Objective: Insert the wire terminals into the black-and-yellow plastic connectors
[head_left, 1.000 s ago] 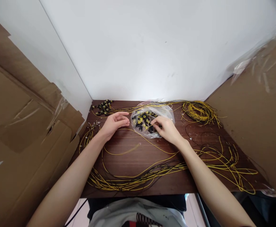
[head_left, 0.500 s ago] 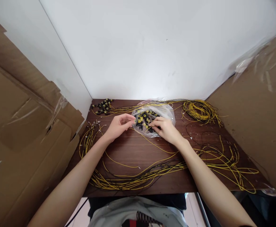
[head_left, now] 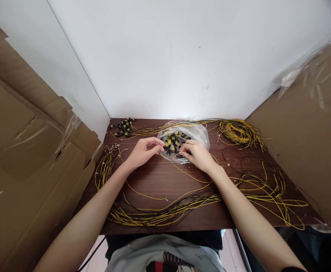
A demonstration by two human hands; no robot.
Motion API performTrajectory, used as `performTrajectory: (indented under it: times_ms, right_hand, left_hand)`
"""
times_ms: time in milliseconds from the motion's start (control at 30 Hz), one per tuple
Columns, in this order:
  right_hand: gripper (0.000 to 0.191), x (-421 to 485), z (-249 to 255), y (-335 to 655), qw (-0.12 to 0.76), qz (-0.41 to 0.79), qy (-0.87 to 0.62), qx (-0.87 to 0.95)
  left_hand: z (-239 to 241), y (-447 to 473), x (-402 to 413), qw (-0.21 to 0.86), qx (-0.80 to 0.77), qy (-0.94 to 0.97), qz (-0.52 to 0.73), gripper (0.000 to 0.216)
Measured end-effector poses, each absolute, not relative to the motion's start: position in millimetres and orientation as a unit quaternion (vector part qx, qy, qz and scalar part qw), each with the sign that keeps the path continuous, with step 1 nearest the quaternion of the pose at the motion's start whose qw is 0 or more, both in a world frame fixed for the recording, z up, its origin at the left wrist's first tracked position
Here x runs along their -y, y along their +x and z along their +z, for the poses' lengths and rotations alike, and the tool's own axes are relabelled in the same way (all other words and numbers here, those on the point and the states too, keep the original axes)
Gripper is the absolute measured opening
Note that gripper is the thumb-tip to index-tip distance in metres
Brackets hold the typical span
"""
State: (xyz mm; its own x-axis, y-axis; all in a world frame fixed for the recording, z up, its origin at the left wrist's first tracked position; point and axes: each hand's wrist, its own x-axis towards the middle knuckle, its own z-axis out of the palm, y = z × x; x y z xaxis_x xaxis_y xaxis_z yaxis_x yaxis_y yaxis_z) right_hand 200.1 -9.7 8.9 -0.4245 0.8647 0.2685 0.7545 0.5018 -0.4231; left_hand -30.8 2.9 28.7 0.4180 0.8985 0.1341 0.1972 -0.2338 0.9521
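Observation:
On the table lies a clear plastic bag [head_left: 201,138] with a heap of black and yellow connectors [head_left: 171,141] on it. My left hand [head_left: 144,152] is at the bag's left edge, its thumb and fingertips nearly together beside the heap; whatever is between them is too small to make out. Over the bag's right side my right hand [head_left: 198,154] is closed, fingers pinched on a thin yellow wire [head_left: 192,176]. That wire shows near the fingertips and curves away below the hands across the table.
A long bundle of yellow and black wires [head_left: 154,219] runs along the table's front edge. Coiled wires [head_left: 237,133] lie at back right, with wired connectors [head_left: 124,126] at back left. Cardboard panels [head_left: 310,132] flank both sides; a white wall [head_left: 168,56] rises behind.
My left hand has shifted slightly to the right, its fingertips a little closer to the connectors. My right hand stays almost in place, fingers slightly adjusted on the wire.

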Motion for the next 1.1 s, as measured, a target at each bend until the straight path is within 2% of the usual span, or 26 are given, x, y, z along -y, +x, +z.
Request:
performTrajectory:
  times_ms: [233, 400, 700, 933, 1100]
  right_hand:
    - [0.010, 18.0, 16.9, 189.2, 0.345, 0.153, -0.460, 0.804]
    - [0.010, 24.9, 18.8, 177.4, 0.377, 0.177, -0.457, 0.786]
    - [0.010, 30.6, 13.8, 165.7, 0.360, 0.182, -0.471, 0.784]
    - [0.023, 30.3, 16.9, 174.6, 0.290, -0.008, -0.605, 0.742]
    - [0.023, 31.0, 15.0, 174.3, 0.230, -0.033, -0.620, 0.750]
  left_hand:
    - [20.8, -21.5, 1.9, 0.499, -0.391, 0.675, 0.379, 0.021]
    - [16.4, -14.5, 5.9, 0.537, -0.381, 0.648, 0.382, 0.024]
    - [17.8, -12.2, 7.1, 0.543, -0.383, 0.630, 0.402, 0.020]
    - [19.7, -15.0, 6.3, 0.582, -0.361, 0.605, 0.406, 0.021]
    - [26.1, -14.0, 10.7, 0.618, -0.297, 0.639, 0.349, 0.018]
